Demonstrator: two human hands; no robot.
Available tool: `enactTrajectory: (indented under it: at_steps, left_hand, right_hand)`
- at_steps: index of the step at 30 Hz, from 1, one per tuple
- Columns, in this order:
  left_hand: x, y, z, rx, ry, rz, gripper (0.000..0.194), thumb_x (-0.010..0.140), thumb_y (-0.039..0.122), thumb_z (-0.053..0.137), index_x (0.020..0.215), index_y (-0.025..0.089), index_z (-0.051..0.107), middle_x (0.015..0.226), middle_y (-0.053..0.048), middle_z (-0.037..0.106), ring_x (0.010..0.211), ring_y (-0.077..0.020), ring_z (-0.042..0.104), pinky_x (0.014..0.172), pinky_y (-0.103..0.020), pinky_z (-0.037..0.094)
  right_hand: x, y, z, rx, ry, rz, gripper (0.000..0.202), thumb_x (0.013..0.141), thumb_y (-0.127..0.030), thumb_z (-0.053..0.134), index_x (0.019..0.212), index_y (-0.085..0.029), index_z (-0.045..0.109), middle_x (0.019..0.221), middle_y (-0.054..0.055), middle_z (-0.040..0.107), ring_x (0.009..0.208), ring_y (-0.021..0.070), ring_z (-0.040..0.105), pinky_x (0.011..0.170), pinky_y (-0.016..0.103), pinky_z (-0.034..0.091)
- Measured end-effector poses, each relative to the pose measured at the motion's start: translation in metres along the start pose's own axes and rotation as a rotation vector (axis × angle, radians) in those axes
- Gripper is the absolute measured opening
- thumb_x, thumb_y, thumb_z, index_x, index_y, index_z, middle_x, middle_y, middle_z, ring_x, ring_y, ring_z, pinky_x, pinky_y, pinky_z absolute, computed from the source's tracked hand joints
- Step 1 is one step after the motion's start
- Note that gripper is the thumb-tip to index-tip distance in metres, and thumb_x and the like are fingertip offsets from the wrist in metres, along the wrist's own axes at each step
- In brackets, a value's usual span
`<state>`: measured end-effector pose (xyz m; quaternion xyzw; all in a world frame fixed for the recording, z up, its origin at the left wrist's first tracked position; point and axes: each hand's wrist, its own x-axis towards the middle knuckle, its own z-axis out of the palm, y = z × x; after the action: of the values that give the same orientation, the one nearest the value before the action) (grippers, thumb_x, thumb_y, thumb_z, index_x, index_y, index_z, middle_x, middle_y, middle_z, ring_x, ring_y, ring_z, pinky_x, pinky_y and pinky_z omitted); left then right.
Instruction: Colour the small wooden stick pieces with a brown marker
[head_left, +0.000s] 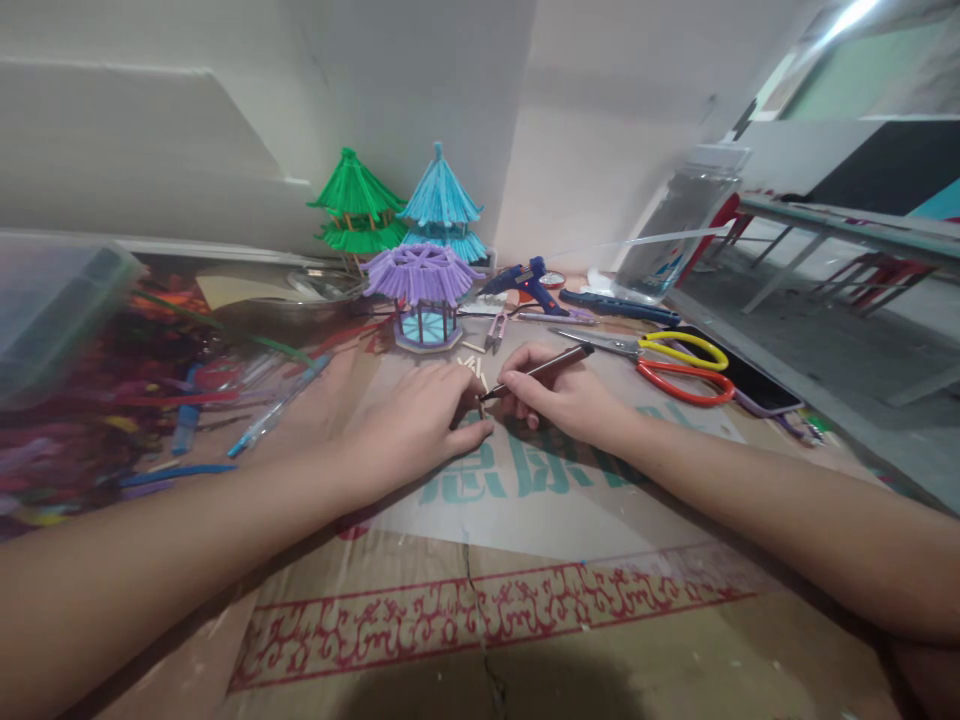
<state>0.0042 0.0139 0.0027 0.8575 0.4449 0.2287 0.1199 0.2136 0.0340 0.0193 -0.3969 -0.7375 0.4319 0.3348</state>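
My right hand (562, 398) grips a dark marker pen (551, 366), its tip pointing left and down. Between the thumb and fingers of my left hand (420, 415) is a short wooden stick (481, 410), held upright. The pen's tip meets the stick or comes very close to it; which one I cannot tell. Just beyond my fingers lie several pale short sticks (471, 368). Under both hands is a whitish sheet (570, 525) with green characters. A purple pipe-cleaner pavilion (424, 285) with a light blue floor stands behind my left hand.
Green (356, 195) and blue (441, 195) pipe-cleaner pagodas stand by the wall. A glue gun (529, 283), small snips (496, 332), red-and-yellow-handled scissors (686, 370) and a phone (750, 375) lie behind and right. Colourful craft scraps (82, 440) and a plastic box (67, 310) crowd the left.
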Motion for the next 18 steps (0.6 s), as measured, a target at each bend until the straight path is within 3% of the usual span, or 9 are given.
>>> enactTrajectory:
  at_steps: [6, 18]
  left_hand:
    - [0.0000, 0.0005, -0.0008, 0.010, 0.009, 0.002, 0.021, 0.088, 0.036, 0.070, 0.096, 0.021, 0.058, 0.094, -0.005, 0.063, 0.091, -0.0249, 0.059, 0.074, -0.037, 0.045]
    - [0.0011, 0.0016, -0.0011, -0.003, -0.006, -0.024, 0.023, 0.088, 0.037, 0.070, 0.097, 0.020, 0.056, 0.098, -0.006, 0.064, 0.093, -0.0253, 0.059, 0.076, -0.038, 0.045]
  right_hand:
    - [-0.0002, 0.0003, -0.0002, 0.013, -0.033, 0.056, 0.015, 0.090, -0.035, 0.064, 0.085, -0.023, 0.056, 0.065, -0.002, 0.065, 0.051, 0.0108, 0.058, 0.046, 0.022, 0.049]
    - [0.0000, 0.0001, -0.0004, -0.009, -0.003, -0.028, 0.015, 0.094, -0.035, 0.060, 0.088, -0.022, 0.055, 0.062, -0.005, 0.060, 0.047, 0.0089, 0.055, 0.043, 0.020, 0.048]
